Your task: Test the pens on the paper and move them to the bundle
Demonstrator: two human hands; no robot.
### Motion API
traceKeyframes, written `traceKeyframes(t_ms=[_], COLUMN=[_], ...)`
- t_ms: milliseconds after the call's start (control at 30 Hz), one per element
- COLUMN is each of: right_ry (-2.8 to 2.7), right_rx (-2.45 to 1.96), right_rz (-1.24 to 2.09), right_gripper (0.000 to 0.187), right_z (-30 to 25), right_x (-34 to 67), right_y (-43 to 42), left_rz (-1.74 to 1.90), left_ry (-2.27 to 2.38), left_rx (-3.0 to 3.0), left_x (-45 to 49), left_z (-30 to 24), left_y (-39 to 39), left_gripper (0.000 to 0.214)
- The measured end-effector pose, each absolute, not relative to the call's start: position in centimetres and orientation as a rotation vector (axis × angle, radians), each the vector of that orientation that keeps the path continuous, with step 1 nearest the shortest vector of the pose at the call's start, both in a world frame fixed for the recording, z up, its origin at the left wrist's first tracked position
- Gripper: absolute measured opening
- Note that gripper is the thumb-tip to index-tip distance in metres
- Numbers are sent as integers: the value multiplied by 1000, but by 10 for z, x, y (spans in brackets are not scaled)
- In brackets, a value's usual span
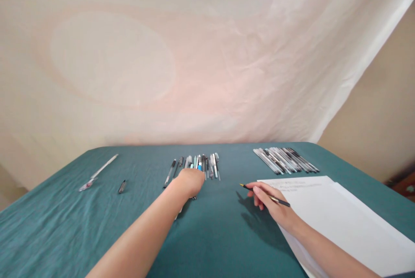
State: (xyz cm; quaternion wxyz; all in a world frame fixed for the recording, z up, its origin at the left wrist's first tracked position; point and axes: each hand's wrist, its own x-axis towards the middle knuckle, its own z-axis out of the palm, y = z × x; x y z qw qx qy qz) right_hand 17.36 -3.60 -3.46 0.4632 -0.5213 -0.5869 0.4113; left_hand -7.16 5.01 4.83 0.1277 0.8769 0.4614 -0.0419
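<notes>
I cannot tell whether my left grip (192,181) holds anything: its fingers are hidden, and it covers part of the row of slim, mostly clear, black and white plastic pens (203,163) just beyond. My right grip (271,204) is closed around a slim black-and-gold pen (281,202). Beside it, faint marks on white paper sheets (350,222) are unreadable. Teal cloth covers the surface (220,234); a pale hanging sheet (210,75) rises beyond.
</notes>
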Motion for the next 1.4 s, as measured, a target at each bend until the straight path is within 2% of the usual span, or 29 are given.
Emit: traceKeyframes(t_ms=[100,167,333,567,833,1400], right_ry=[-1391,-1348,-1204,-911,-809,-818], right_rx=[-1207,-1174,-1101,-943,-918,-995], right_rz=[1102,1149,1220,1276,1322,1194], right_gripper=[37,36,26,15,19,20], right_z=[-33,-31,-32,-33,-30,-37], right_x=[175,175,175,182,189,183], right_y=[-36,-37,-36,-29,-27,-23], left_rz=[-319,-325,114,443,627,590], left_ry=[1314,1197,794,929,980,960], left_rx=[2578,2611,2662,2466,2482,2540], left_x=[-70,-67,-48,-19,-8,-9], left_z=[50,54,53,14,-8,-14], left_y=[51,49,40,33,31,31], left_gripper=[20,16,14,14,16,26])
